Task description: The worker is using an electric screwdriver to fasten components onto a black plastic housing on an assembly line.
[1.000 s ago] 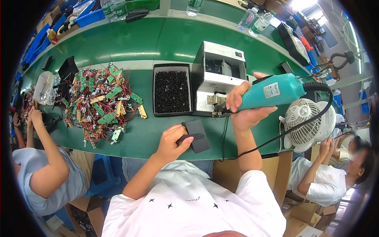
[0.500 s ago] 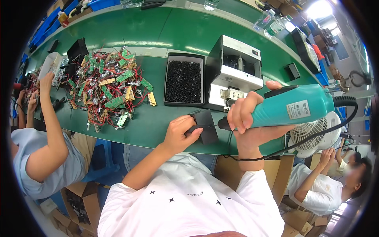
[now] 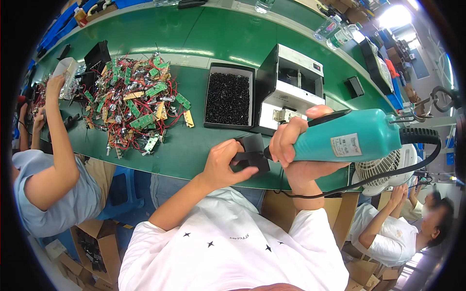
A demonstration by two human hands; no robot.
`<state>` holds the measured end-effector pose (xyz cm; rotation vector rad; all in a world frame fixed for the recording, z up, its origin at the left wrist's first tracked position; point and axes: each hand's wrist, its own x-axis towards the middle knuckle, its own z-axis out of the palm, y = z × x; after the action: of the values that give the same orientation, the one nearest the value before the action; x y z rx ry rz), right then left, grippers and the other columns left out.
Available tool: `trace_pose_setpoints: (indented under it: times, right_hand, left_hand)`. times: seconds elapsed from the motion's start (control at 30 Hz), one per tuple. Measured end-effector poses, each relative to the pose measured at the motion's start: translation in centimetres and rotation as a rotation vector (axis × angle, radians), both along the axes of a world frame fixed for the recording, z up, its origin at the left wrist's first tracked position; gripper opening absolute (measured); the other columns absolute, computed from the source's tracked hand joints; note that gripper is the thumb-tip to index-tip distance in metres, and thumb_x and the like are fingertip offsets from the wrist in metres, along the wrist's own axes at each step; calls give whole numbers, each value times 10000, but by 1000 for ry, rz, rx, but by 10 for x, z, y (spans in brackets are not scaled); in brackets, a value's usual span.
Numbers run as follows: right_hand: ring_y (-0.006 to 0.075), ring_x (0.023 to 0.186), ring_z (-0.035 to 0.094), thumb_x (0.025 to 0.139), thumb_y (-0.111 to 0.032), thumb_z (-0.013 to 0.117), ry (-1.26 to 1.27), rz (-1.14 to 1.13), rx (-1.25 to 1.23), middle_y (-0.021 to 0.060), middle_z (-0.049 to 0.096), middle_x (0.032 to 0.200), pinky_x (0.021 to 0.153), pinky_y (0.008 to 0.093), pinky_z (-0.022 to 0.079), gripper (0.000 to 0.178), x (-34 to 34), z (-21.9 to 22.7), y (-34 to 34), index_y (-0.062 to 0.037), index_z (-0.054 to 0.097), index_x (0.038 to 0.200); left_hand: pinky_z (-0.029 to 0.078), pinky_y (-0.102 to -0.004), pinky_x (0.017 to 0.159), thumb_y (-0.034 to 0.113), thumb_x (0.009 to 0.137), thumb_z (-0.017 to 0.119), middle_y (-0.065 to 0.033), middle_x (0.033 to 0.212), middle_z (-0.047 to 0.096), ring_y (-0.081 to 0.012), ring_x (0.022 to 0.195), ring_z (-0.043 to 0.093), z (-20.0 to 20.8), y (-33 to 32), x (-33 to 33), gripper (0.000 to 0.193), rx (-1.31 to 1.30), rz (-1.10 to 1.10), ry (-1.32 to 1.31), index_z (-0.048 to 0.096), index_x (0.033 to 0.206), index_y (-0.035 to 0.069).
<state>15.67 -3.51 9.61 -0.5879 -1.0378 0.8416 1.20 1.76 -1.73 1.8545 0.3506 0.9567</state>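
Note:
My left hand is closed on a black plastic housing just over the front edge of the green bench. The thumb lies along its near side, and the fingers curl around its left end. A teal electric screwdriver lies nearly level in my right hand, whose fingers wrap its front part. Its dark nose meets the right side of the housing; the bit and any screw at it are hidden. Behind the housing stands a black tray of small black screws, beside a white and black screw feeder.
Left of the tray lies a heap of green circuit boards with red wires. A black cable loops from the screwdriver, above a white fan. Co-workers sit on both sides. Water bottles stand at the back right.
The screwdriver has shifted left, bringing its nose against the housing and covering the bit seen before. My left hand stays nearly in place, its thumb slightly moved.

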Motion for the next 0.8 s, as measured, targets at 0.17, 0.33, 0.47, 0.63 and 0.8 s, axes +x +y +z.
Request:
trace_pose_setpoints:
  times: [0.17, 0.33, 0.47, 0.63, 0.8]
  right_hand:
    - [144, 351, 381, 862, -671, 324, -10, 35, 42, 87, 479, 486, 321, 277, 333, 670, 1, 0, -3, -84, 433, 1165]
    - [167, 364, 405, 868, -645, 352, 73, 5, 76, 103, 491, 499, 344, 306, 370, 653, 27, 4, -25, -68, 450, 1157]
    - [192, 425, 467, 869, -610, 403, 115, 4, 60, 121, 527, 554, 406, 332, 430, 633, 74, -5, -60, -47, 477, 1148]
    - [263, 731, 615, 864, -551, 503, -279, 334, 76, 152, 606, 784, 697, 394, 537, 621, 182, -46, -68, 1, 542, 1146]
    - [329, 1062, 540, 752, -245, 722, -707, -1333, -566, 234, 526, 1180, 899, 423, 462, 635, 322, -97, -25, -20, 451, 1280]
  left_hand:
    - [436, -303, 582, 208, 560, 827, -87, 816, 525, -215, 625, 475, 3, -9, 8, 523, 203, 147, 31, 475, 904, 28]
    - [479, -322, 636, 187, 571, 801, -160, 1020, 526, -273, 780, 548, -1, -14, 10, 650, 424, 237, 75, 419, 1066, 12]
    - [450, -365, 874, 102, 713, 613, -189, 1120, 504, -305, 948, 543, 1, 4, -19, 561, 160, 217, 45, 374, 1203, -33]
    - [314, -370, 1011, 45, 866, 405, -176, 1218, 426, -268, 1101, 429, 71, 91, -1, 395, 50, 349, 31, 351, 1252, -20]
    - [485, -379, 817, 204, 929, 403, -198, 1171, 469, -280, 987, 516, 102, 193, 49, 379, -231, 344, 215, 372, 1247, 1]
